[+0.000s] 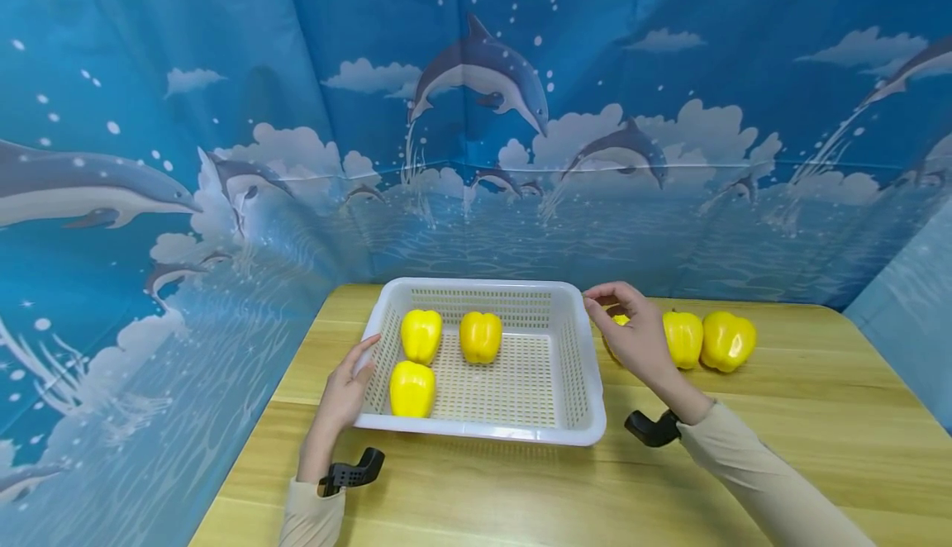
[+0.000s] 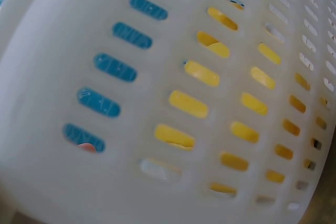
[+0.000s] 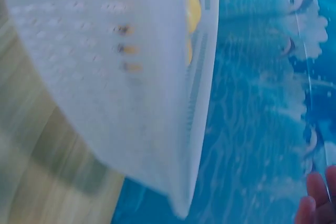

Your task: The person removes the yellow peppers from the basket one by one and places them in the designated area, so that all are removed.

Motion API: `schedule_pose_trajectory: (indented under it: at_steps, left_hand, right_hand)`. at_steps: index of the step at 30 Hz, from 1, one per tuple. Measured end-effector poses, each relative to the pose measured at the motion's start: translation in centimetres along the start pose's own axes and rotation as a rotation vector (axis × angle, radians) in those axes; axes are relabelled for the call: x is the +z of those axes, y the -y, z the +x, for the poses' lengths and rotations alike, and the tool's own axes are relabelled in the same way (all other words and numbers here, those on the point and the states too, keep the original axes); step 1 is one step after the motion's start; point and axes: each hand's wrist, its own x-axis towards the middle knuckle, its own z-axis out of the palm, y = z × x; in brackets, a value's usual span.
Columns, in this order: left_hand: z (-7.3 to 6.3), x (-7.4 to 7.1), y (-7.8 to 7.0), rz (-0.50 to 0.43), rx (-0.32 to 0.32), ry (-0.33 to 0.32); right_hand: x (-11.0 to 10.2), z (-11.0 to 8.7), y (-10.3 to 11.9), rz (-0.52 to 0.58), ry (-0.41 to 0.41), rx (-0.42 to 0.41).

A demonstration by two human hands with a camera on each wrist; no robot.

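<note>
A white slotted plastic basket (image 1: 483,429) sits on the wooden table with three yellow bell peppers inside: one at the back left (image 1: 421,336), one at the back middle (image 1: 480,337), one at the front left (image 1: 412,389). My left hand (image 1: 342,394) holds the basket's left rim. Through a slot in the left wrist view, a fingertip (image 2: 86,147) shows on the wall's far side. At the back right corner, my right hand (image 1: 632,328) has its fingers loosely bent; the right wrist view shows its fingers (image 3: 317,195) apart from the basket (image 3: 105,108).
Right of the basket, more yellow peppers stand in a row: one (image 1: 682,339) beside another (image 1: 727,340), and a third (image 1: 621,321) partly hidden behind my right hand. A blue dolphin-print curtain (image 1: 476,225) hangs along the table's back edge.
</note>
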Motion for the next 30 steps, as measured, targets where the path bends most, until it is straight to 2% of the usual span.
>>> schedule_pose_trajectory:
  at_steps: [5, 9, 14, 20, 25, 30]
  left_hand:
    - [0.0, 0.1, 0.1, -0.01, -0.006, 0.006]
    - [0.1, 0.0, 0.0, -0.013, -0.004, 0.004]
    - [0.0, -0.1, 0.0, -0.018, -0.007, 0.01]
    - [0.0, -0.1, 0.0, -0.014, 0.001, 0.012]
    - [0.0, -0.2, -0.1, -0.018, -0.009, 0.009]
    - [-0.1, -0.2, 0.0, -0.019, -0.016, 0.01]
  right_hand:
    - [2.1, 0.9, -1.1, 0.011, 0.117, -0.003]
    - [3.6, 1.6, -0.9, 0.007, 0.22, -0.002]
    - [5.3, 2.2, -0.5, -0.012, 0.35, 0.042]
    - [6.9, 2.8, -0.8, -0.011, 0.426, 0.064]
    - [8.3, 3.3, -1.2, -0.02, 0.505, 0.134]
    - [9.9, 3.5, -1.7, -0.085, 0.582, 0.187]
